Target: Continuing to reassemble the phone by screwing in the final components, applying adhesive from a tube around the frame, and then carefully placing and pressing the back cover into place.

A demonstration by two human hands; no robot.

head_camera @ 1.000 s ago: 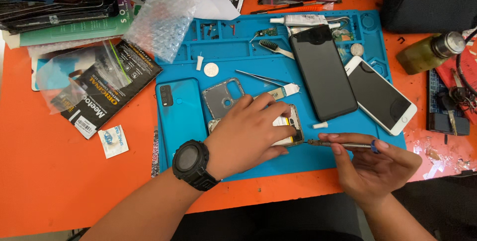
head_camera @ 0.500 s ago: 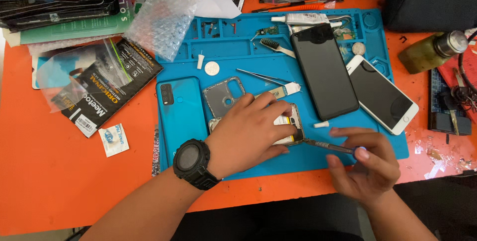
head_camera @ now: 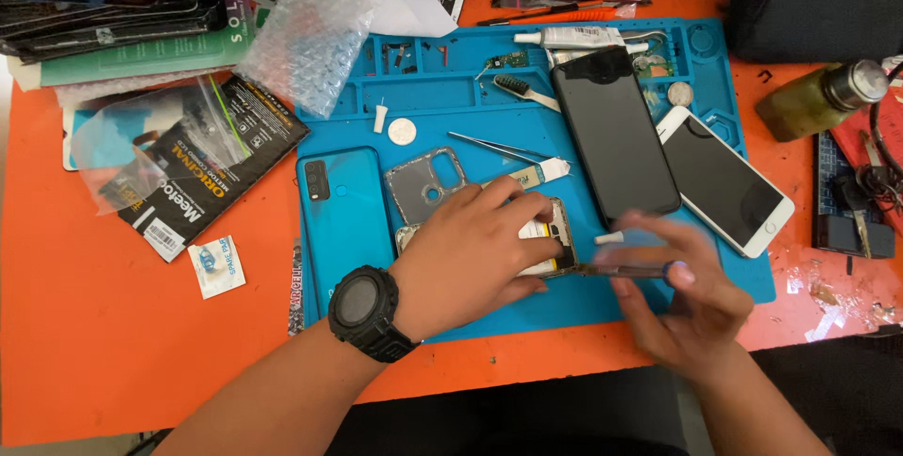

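Note:
My left hand (head_camera: 475,254), with a black watch on its wrist, presses flat on an opened phone body (head_camera: 555,235) lying on the blue work mat (head_camera: 451,89). My right hand (head_camera: 682,291), blurred with motion, grips a thin dark tool (head_camera: 621,271) whose tip touches the phone body's lower right edge. A teal back cover (head_camera: 346,216) lies left of my left hand. A grey inner frame (head_camera: 425,183) lies just above it.
On the mat lie a black phone (head_camera: 613,132), a white phone (head_camera: 724,179), tweezers (head_camera: 499,148), a small brush (head_camera: 522,91) and a glue tube (head_camera: 574,38). Bubble wrap (head_camera: 320,23), packaging (head_camera: 198,160) and stacked cases sit left. A bottle (head_camera: 818,99) lies right.
My right hand has shifted up and to the left with the tool, moving fast enough to blur. My left hand stays pressed on the phone body.

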